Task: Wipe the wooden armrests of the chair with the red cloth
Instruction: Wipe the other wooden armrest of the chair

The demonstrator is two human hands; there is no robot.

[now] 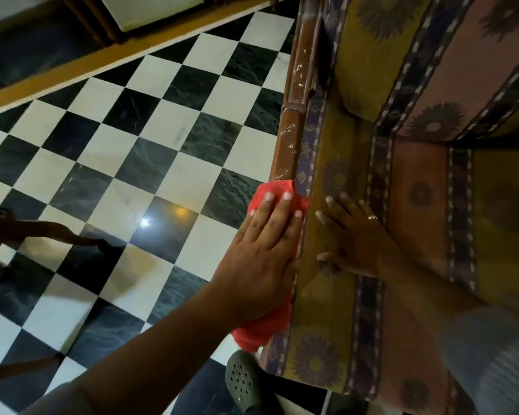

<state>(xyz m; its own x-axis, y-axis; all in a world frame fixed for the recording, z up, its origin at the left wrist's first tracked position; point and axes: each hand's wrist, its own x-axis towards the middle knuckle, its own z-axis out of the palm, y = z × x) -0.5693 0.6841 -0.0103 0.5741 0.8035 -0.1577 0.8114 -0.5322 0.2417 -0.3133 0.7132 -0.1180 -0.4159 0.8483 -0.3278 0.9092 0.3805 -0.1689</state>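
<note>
While left hand [264, 235] presses red cloth [277, 193] flat on armrest [291, 127] | right hand [354, 235] open on cushion [336, 295]; checkered floor [132, 145]

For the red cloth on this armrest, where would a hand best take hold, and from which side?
Judging by its pose, from above: the red cloth lies flat over the wooden armrest, so a spread palm pins it, as the left hand does. Its loose tail hanging floor-side could be bunched instead.

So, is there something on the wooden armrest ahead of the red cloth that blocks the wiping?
Nothing visible blocks it. The left hand presses the red cloth flat on the wooden armrest; ahead lies bare wood with pale specks. The right hand rests aside on the cushion.
</note>
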